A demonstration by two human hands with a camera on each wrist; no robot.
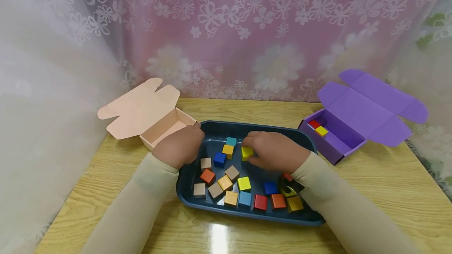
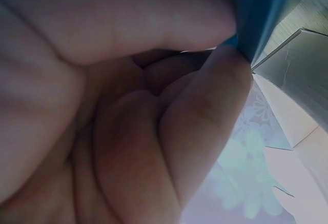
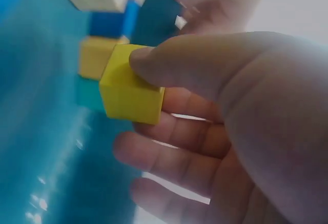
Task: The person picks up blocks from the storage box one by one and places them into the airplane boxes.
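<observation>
My right hand (image 1: 277,150) pinches a yellow cube (image 3: 134,88) between thumb and fingers, over the far part of the dark blue tray (image 1: 248,214). At the tray's left far corner my left hand (image 1: 181,146) grips the rim (image 2: 259,14) between thumb and curled index finger. Beside the held cube, in the head view, lie a teal cube (image 1: 231,141), an orange-yellow cube (image 1: 228,150) and a blue cube (image 1: 219,158). Several more cubes, among them a red cube (image 1: 260,202) and a light blue cube (image 1: 245,198), cover the tray's near half. My right wrist hides some cubes at the right.
An open peach cardboard box (image 1: 160,128) stands behind my left hand, its lid folded back. To the right, an open purple box (image 1: 339,144) contains a red block (image 1: 313,123) and a yellow block (image 1: 321,131). A flowered curtain (image 1: 226,50) hangs behind the wooden table (image 1: 385,191).
</observation>
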